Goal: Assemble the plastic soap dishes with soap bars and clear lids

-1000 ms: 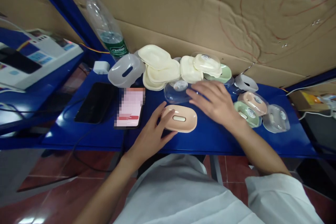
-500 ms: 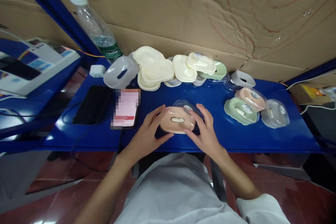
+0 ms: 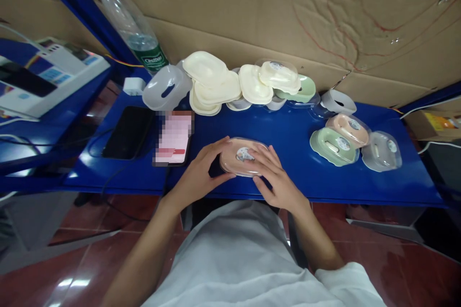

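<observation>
A pink soap box with a clear lid and a round sticker lies on the blue table in front of me. My left hand grips its left end, thumb along the near edge and fingers at the far edge. Across the right part of the lid lie the fingers of my right hand, while its thumb touches the near right edge. These fingers partly cover the sticker and hide the box's right end. The lid sits over the pink base.
Cream lids and a translucent tray line the back. On the right are lidded green, pink and clear boxes. Left stand a lit phone, a dark phone, a white charger and a water bottle.
The clear lid, tilted behind the pink base before, now lies over it. My right hand has moved inward, its fingers now over the lid. My left hand keeps its grip.
</observation>
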### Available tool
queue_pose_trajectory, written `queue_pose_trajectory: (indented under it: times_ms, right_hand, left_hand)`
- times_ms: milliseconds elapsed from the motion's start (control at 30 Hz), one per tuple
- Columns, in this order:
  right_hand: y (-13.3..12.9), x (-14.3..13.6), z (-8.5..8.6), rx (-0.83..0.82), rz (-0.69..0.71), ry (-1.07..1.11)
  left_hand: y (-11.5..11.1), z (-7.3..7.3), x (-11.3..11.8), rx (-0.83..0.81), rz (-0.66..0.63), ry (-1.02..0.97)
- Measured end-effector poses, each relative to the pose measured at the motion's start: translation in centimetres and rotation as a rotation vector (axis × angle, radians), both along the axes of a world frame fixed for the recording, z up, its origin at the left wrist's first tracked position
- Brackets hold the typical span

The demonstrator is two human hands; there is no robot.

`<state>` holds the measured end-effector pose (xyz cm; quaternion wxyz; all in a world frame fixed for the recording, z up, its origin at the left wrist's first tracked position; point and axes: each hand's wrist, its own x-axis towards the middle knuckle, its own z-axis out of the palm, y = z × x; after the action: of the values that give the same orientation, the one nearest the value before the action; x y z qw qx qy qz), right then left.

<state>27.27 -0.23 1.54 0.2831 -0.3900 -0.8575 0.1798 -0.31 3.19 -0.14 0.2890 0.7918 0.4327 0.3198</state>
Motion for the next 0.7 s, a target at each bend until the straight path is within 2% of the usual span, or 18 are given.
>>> queue_pose_trajectory:
  times_ms: [200,500,633,700]
  right_hand:
    - [-0.25,-0.42,-0.74,0.108,-0.026,-0.046]
    - [-0.07,-1.01,0.11,0.148,-0.033,-0.213]
    - [-0.22,-0.76,-0.13,0.223,-0.012,-0.206]
    - [-0.43,-0.6,-0.38,0.206,-0.022,-0.202]
  left_hand:
    - [-0.08,-0.27,-0.12,0.012,0.011,-0.04]
    - [0.16,-0.1,-0.31,-0.027,0.016,-0.068]
    - [0.05,-0.11,-0.4,-0.088,0.026,-0.072]
    - [-0.04,0.01,-0.37,-0.097,0.023,-0.071]
